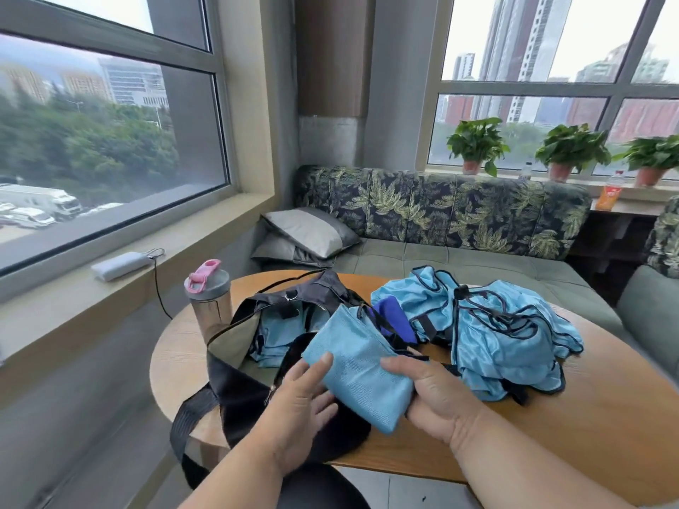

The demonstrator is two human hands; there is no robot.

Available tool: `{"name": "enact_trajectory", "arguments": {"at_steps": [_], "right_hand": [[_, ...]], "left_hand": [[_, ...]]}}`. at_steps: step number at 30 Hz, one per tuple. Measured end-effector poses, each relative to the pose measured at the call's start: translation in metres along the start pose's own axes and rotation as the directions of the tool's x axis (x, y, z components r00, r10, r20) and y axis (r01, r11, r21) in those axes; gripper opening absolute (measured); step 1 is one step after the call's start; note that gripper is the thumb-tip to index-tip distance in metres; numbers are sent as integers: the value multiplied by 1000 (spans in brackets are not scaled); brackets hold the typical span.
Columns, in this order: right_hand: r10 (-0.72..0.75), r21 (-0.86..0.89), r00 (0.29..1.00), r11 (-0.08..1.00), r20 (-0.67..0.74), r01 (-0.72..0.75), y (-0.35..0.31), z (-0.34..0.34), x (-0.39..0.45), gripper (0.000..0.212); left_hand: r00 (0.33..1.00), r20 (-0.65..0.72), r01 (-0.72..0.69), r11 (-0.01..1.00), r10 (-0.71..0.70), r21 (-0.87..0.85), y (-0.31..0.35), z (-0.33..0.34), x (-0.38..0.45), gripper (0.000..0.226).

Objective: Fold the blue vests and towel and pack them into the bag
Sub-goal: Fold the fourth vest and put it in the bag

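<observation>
The folded light blue towel [362, 372] is soft matt cloth with a fine weave. The heap of light blue vests [507, 336] is shiny, slippery cloth. The black bag [235, 383] is dull fabric. The round wooden desk [588, 427] looks smooth.

The bag [257, 336] lay open at the table's [588, 416] left edge, its mouth partly filled by folded blue cloth [279, 336]. A shaker bottle [211, 303] stood just beside it at the far-left edge. The heap of vests [507, 336] crowded the far right side. Bare wood ran along the near right edge.
</observation>
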State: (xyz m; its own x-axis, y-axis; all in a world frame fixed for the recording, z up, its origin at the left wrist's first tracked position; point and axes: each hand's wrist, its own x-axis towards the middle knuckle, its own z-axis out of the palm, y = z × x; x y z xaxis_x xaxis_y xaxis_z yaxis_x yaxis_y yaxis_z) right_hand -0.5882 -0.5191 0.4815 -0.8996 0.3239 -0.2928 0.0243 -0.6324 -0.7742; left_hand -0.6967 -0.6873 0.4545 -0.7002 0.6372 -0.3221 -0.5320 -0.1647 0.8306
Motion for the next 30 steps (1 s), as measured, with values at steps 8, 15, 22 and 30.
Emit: {"name": "enact_trajectory", "arguments": {"at_steps": [8,15,22,30], "right_hand": [[-64,-242,990,970,-123,33,38,31,15,40],[-345,-830,938,534,-41,160,11,37,42,37],[-105,-795,952,-580,287,176,-18,54,96,49],[-233,-831,817,-343,528,439,-30,22,109,19]], "left_hand": [[998,-53,30,982,-41,-184,18,-15,-3,41],[967,-255,-9,996,-14,-88,59,-46,19,22],[922,-370,209,950,-113,232,83,-81,80,29],[931,-202,360,673,-303,646,115,-58,154,63]]}}
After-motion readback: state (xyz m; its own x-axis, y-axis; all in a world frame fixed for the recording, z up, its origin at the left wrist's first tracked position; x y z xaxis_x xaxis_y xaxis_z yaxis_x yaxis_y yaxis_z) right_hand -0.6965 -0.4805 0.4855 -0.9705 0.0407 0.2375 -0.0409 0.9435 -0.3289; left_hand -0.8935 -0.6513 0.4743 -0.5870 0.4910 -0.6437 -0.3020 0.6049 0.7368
